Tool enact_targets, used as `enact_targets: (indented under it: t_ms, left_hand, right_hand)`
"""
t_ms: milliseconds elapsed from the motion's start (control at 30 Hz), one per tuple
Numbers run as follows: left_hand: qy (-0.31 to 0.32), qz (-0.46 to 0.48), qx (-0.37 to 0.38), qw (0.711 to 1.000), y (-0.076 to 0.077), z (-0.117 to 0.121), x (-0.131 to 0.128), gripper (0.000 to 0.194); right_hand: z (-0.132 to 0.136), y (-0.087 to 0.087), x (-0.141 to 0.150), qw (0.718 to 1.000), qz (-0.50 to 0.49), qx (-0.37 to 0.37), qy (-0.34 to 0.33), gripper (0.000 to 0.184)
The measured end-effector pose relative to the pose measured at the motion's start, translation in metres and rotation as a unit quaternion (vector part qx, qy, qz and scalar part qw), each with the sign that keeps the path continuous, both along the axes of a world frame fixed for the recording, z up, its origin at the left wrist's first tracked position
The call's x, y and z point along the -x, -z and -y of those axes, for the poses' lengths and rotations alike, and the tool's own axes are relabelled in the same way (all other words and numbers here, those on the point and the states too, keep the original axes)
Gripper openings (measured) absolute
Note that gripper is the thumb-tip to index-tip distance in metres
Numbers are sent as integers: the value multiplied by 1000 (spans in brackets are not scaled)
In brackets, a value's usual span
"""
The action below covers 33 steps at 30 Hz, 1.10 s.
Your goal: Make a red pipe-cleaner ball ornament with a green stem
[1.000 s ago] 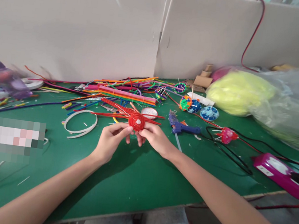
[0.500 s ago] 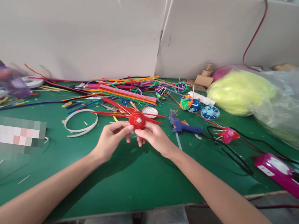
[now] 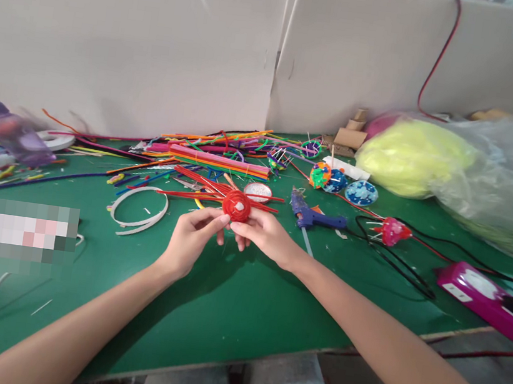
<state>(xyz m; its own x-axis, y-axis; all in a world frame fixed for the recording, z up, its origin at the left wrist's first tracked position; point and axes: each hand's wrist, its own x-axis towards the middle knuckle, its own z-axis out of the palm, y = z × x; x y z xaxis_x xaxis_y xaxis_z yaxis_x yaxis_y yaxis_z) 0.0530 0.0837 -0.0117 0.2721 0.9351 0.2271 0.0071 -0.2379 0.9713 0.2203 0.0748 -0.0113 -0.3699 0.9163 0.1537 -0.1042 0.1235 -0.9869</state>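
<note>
Head view shows me the left hand (image 3: 190,239) and right hand (image 3: 269,236) together pinching a red coiled disc (image 3: 231,211) above the green table (image 3: 221,313). Its pale blob (image 3: 239,205) may be glue; I can't quite tell. Red stems (image 3: 183,194) lie just beyond, with a blue glue gun (image 3: 321,219) to the right.

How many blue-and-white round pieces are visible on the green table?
2. One blue-and-white piece sits right beside the orange-and-green piece; the other blue-and-white piece lies farther right, beyond the glue gun. More may be hidden in the clutter.
</note>
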Motion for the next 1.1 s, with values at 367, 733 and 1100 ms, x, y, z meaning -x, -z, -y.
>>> enact_targets:
  t_ms: [367, 733, 1100]
  left_hand:
    - [-13, -4, -4, 1000, 0, 0, 0, 20]
    - [5, 38, 20, 999, -1, -1, 1, 18]
    - [15, 58, 39, 997, -3, -1, 0, 20]
  right_hand:
    - [-3, 1, -6, 999, 4, 29, -29, 20]
    - [-5, 0, -13, 994, -43, 69, -70, 23]
    - [-8, 1, -16, 979, -86, 136, -129, 22]
